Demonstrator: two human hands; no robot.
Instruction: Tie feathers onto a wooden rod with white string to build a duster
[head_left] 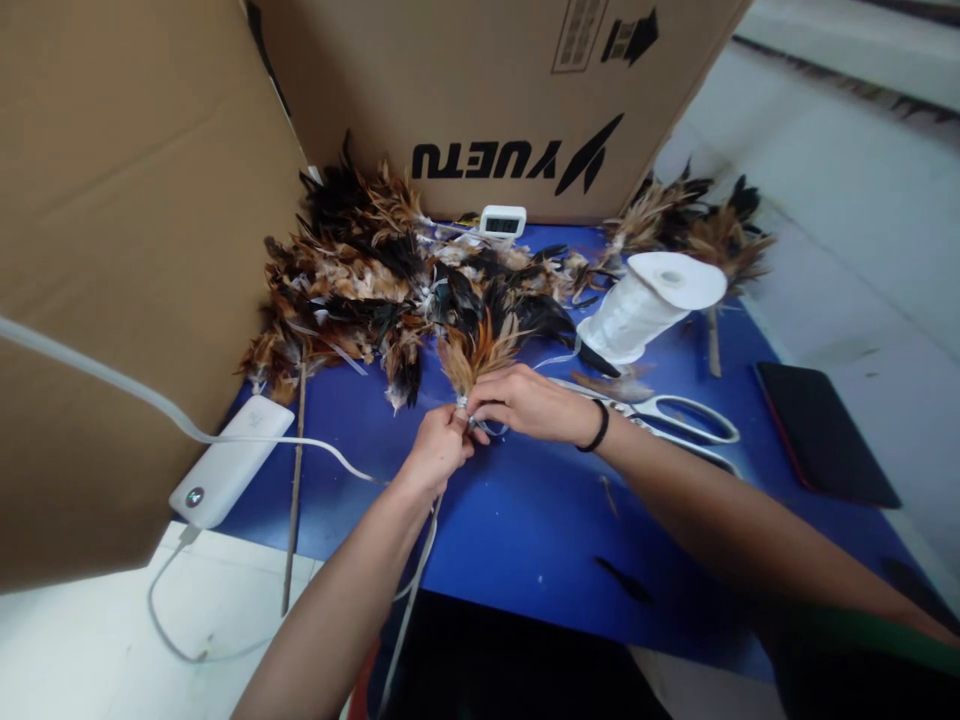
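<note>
Left hand closed round the base of my feather bundle; right hand curled in at its right side, exact grip hidden. Its long axis points far, plumes outermost.

The feather bunch shows orange-brown and tan, its tips fanning away from the person. Its narrow base, wrapped in something white, is held over the blue surface. A thin pale ribbon curves in a small loop just beside this base.
</note>
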